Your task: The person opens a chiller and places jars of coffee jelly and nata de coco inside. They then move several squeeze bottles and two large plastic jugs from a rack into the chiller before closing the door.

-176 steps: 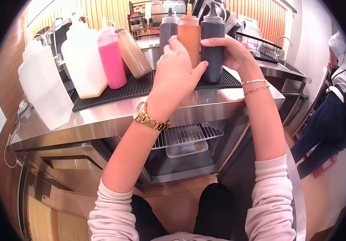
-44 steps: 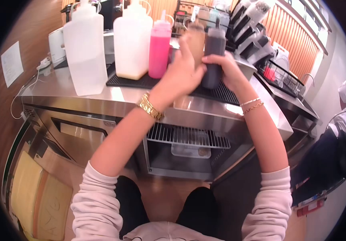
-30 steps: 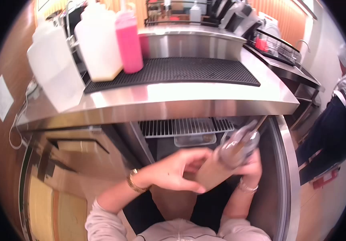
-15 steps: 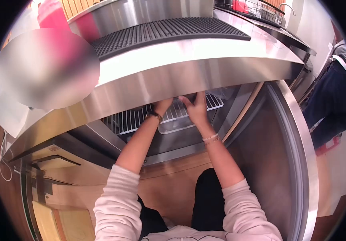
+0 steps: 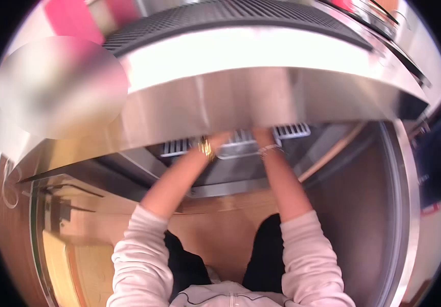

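Observation:
Both arms reach beneath the steel counter edge (image 5: 220,102) into an opened under-counter cabinet that looks like a fridge. My left hand (image 5: 222,138), with a gold-coloured watch or bracelet (image 5: 206,148) at the wrist, is over a white wire shelf (image 5: 295,131). To its right, my right hand (image 5: 264,136) goes in over the same shelf, a thin bracelet (image 5: 270,149) on that wrist. The counter edge covers the fingers of both hands, so what they touch or hold is hidden. A clear container (image 5: 236,151) shows between the wrists, at or below shelf level.
The cabinet door (image 5: 353,210) stands open on the right. A black ribbed mat (image 5: 241,15) lies on the counter. Dark clothing (image 5: 437,158) hangs at the far right. Yellowish boxes or panels (image 5: 90,271) are at lower left. A blurred oval covers the upper left.
Both hands have gone further in under the counter edge, and the right hand's fingers have passed out of sight. My view has tilted down and come closer to the counter.

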`<state>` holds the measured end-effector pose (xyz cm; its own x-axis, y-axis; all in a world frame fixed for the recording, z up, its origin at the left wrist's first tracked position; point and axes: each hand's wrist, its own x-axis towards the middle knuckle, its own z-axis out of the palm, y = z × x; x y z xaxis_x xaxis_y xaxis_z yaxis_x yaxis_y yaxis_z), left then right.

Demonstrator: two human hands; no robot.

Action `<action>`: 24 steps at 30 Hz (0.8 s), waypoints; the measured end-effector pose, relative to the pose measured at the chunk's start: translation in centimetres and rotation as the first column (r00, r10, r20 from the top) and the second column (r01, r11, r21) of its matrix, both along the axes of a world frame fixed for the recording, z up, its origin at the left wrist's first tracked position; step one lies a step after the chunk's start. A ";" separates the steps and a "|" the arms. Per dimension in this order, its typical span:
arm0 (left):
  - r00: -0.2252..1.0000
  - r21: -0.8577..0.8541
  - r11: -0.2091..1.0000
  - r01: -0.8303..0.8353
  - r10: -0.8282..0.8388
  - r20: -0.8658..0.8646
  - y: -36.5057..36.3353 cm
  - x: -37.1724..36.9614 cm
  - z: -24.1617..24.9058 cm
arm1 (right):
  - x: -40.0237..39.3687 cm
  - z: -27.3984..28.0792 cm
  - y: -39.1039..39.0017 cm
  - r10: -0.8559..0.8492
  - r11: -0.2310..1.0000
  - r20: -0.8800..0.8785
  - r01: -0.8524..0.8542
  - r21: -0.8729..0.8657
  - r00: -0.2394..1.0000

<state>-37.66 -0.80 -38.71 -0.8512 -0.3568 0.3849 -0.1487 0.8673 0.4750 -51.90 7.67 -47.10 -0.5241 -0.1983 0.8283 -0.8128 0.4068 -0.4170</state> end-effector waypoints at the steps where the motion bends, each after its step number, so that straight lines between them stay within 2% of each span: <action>1: 0.995 0.033 0.999 0.043 -0.046 0.091 2.4 3.5 2.7 | 0.4 0.2 0.7 0.005 1.000 0.020 -0.005 0.005 1.000; 3: 0.970 0.071 0.991 0.116 -0.128 0.206 7.0 11.2 9.2 | 1.5 1.6 1.3 0.029 1.000 0.046 -0.029 -0.005 0.999; 4: 0.850 -0.190 0.936 0.298 -0.350 -0.393 7.6 13.5 10.0 | 1.7 2.1 1.6 0.032 0.999 0.063 -0.032 -0.006 0.998; 5: 0.757 -0.483 0.852 0.203 -0.449 -0.475 7.1 16.3 12.4 | 1.8 2.5 1.8 0.037 0.999 0.071 -0.037 -0.009 0.997; 6: 0.548 -0.607 0.790 0.084 -0.545 -0.635 6.2 18.9 14.8 | 2.0 2.6 1.5 0.043 0.999 0.082 -0.042 -0.010 0.996; 8: 0.368 -0.453 0.865 -0.218 -0.357 -0.859 4.2 21.5 18.5 | 1.9 3.0 1.5 0.043 0.999 0.098 -0.043 0.002 0.994; 9: 0.400 -0.324 0.858 -0.399 -0.155 -0.903 3.4 22.3 22.3 | 1.7 3.2 1.5 0.043 0.999 0.108 -0.044 0.009 0.993; 10: 0.405 -0.240 0.936 -0.255 -0.122 -0.906 3.6 20.9 25.2 | 1.7 3.3 1.4 0.045 0.999 0.120 -0.047 0.014 0.992; 11: 0.504 -0.095 0.974 -0.203 0.020 -0.864 3.2 20.4 27.5 | 1.8 3.4 1.5 0.048 0.999 0.125 -0.051 0.015 0.991; 12: 0.667 -0.197 0.945 -0.260 0.028 -0.745 2.0 19.8 28.8 | 2.0 3.6 1.6 0.050 0.999 0.136 -0.052 0.015 0.989; 13: 0.736 -0.273 0.886 -0.375 0.106 -0.669 1.2 18.9 29.7 | 2.0 3.8 1.9 0.056 0.998 0.143 -0.059 0.017 0.988; 14: 0.754 -0.364 0.765 -0.531 0.231 -0.615 1.1 17.9 30.5 | 2.6 3.7 2.1 0.055 0.998 0.145 -0.059 0.019 0.988; 15: 0.760 -0.424 0.674 -0.605 0.328 -0.561 0.9 17.2 31.2 | 2.6 3.9 2.1 0.063 0.997 0.155 -0.068 0.026 0.986; 17: 0.740 -0.561 0.490 -0.667 0.517 -0.430 1.0 15.5 32.2 | 3.1 4.4 2.5 0.073 0.996 0.168 -0.081 0.041 0.983; 18: 0.763 -0.498 0.586 -0.639 0.562 -0.318 2.1 15.3 33.4 | 3.2 4.5 2.6 0.072 0.995 0.178 -0.082 0.048 0.981; 20: 0.804 -0.589 0.549 -0.593 0.367 -0.468 0.0 15.1 32.7 | 3.0 4.5 2.8 0.071 0.995 0.204 -0.085 0.060 0.976; 21: 0.793 -0.642 0.467 -0.608 0.321 -0.518 0.6 14.9 32.1 | 2.7 4.2 2.5 0.065 0.995 0.218 -0.079 0.056 0.974; 22: 0.793 -0.632 0.479 -0.609 0.345 -0.503 -2.2 14.9 32.8 | 1.4 2.8 1.5 0.032 0.998 0.220 -0.042 0.039 0.975; 23: 0.793 -0.486 0.638 -0.597 0.379 -0.476 -0.8 14.6 33.2 | 0.3 1.2 0.5 0.002 1.000 0.220 -0.005 0.017 0.976; 24: 0.832 -0.563 0.630 -0.535 0.277 -0.481 -0.1 15.3 32.9 | 0.9 1.4 0.8 -0.012 0.998 0.288 -0.006 0.063 0.958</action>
